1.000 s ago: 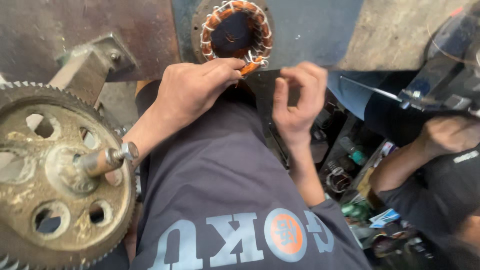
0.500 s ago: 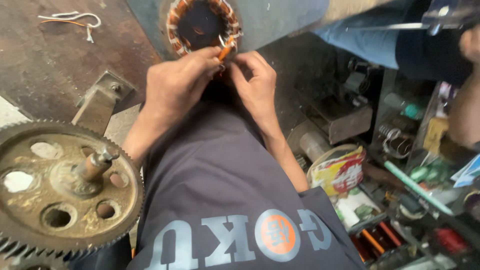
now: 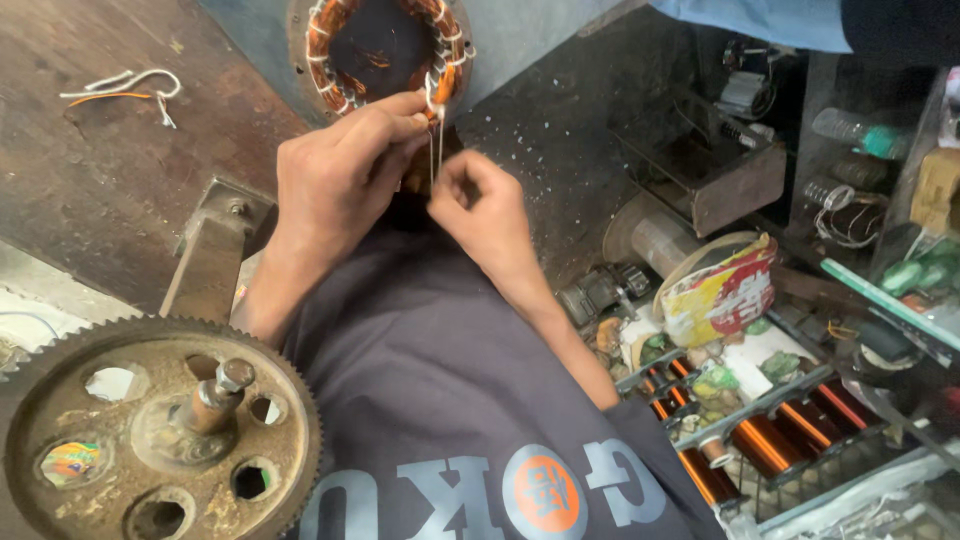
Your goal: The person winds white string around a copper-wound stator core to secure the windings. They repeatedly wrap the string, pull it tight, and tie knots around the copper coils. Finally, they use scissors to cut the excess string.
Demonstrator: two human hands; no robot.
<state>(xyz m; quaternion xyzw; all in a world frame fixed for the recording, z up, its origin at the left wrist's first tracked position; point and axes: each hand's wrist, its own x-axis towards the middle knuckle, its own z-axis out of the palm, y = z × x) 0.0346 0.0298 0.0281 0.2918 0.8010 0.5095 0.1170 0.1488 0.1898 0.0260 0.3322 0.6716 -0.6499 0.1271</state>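
A round motor stator [image 3: 350,60] with copper windings tied in white cord sits at the top, in a blue-grey housing. My left hand [image 3: 335,180] reaches up to its lower right edge, fingers pinched on the winding there. A thin white cord [image 3: 437,150] runs down from that spot into my right hand [image 3: 485,210], which pinches it just below and beside the left hand. Both forearms rise from my dark printed shirt.
A large rusty gear wheel [image 3: 60,385] with a bolt at its hub lies at the lower left. Loose white and orange cord [image 3: 125,88] rests on the dark bench. At right stand copper wire spools [image 3: 765,440], a crumpled yellow-red packet [image 3: 720,290] and a metal box [image 3: 735,185].
The view has shifted, so the stator and both hands sit lower and nearer the middle. My right hand has dropped below the left, drawing the white cord taut downward.
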